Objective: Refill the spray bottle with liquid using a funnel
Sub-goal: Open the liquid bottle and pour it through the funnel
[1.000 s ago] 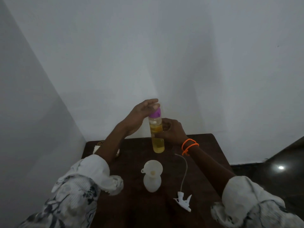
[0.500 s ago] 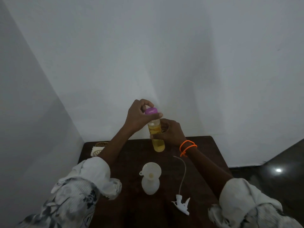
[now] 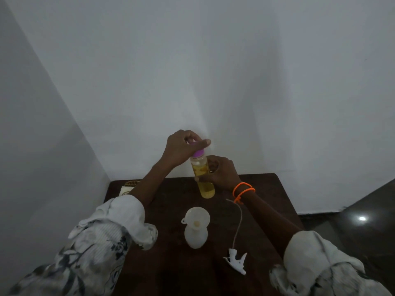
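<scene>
A clear bottle of yellow liquid [image 3: 204, 184] is held upright above the far middle of the dark table [image 3: 275, 189]. My right hand [image 3: 220, 170] grips its body from the right. My left hand [image 3: 181, 149] is closed over its purple cap [image 3: 197, 153] from above. Nearer to me stands the white spray bottle [image 3: 195, 236] with a white funnel [image 3: 196, 217] seated in its neck. The spray head [image 3: 235, 260], with its long dip tube [image 3: 238, 223], lies on the table to the right of that bottle.
A small woven basket with something pale in it [image 3: 128, 186] sits at the table's far left corner. White walls close in behind and on the left. A dark glossy floor [image 3: 363, 231] lies to the right of the table.
My left hand has curled its fingers around the purple cap and turned on it. The yellow bottle stays in my right hand at about the same place.
</scene>
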### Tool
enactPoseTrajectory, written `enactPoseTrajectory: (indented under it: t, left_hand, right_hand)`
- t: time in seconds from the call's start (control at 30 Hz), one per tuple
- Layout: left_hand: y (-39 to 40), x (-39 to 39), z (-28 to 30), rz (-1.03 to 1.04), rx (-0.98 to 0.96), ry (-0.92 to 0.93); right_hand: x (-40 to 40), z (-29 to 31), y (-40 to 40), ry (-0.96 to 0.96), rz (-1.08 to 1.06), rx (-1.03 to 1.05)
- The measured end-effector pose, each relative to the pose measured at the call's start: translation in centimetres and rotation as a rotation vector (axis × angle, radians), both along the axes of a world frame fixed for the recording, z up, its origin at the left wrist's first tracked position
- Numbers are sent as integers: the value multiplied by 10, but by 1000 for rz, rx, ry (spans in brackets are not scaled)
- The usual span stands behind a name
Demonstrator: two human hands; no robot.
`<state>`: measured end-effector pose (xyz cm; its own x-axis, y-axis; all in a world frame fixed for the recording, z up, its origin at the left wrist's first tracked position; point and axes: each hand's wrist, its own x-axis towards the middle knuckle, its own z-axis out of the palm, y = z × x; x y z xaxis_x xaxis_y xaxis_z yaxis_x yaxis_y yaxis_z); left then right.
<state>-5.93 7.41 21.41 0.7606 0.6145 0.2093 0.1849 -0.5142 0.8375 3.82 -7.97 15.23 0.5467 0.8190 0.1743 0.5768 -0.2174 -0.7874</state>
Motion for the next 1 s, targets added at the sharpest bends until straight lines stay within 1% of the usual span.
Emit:
enactPoseTrajectory:
  t: [0.07,0.1,0.13,0.2,0.23,0.3,0.57,0.67,0.73,0.8,0.87,0.9,1.0]
  left_hand:
    - [-1,3,-2,-11,31,26]
    - [-1,3,-2,-62,10,29]
    - [0,1,-2,-139,-61,29]
    - [7,-5,-4,-334,-326,0]
    - [12,-9,-7,-409,-421,-15]
    - [20,-14,-15,-453,-447,-23]
    - [9,-11,-15,-153,-338,-81]
    - [0,-6,-19,-15,-212,-33]
    - [-5,-1,-19,75,-168,16]
    - [-6,3,-18,84,-145,49]
    - [-6,5,-18,-15,-147,61]
    - [-5,5,-19,-98,-206,66]
    - [-2,-3,-23,-351,-497,16]
  right_hand:
    - [0,-2,1,-1,4,-10]
    - [0,-3,2,3,1,-12]
    - [0,-4,2,6,-3,-12]
    - [1,-4,2,16,-13,-4]
    - [2,-4,2,22,-20,1]
    - [3,-3,1,25,-25,9]
    - [6,-8,5,3,-19,-18]
    - [5,-11,8,-4,-19,-33]
    - [5,-13,9,-6,-13,-57]
    - [4,-15,9,6,-11,-69]
    - [3,-16,7,24,-22,-58]
    - [3,-17,6,36,-29,-50]
    - [5,-15,3,60,-51,-37]
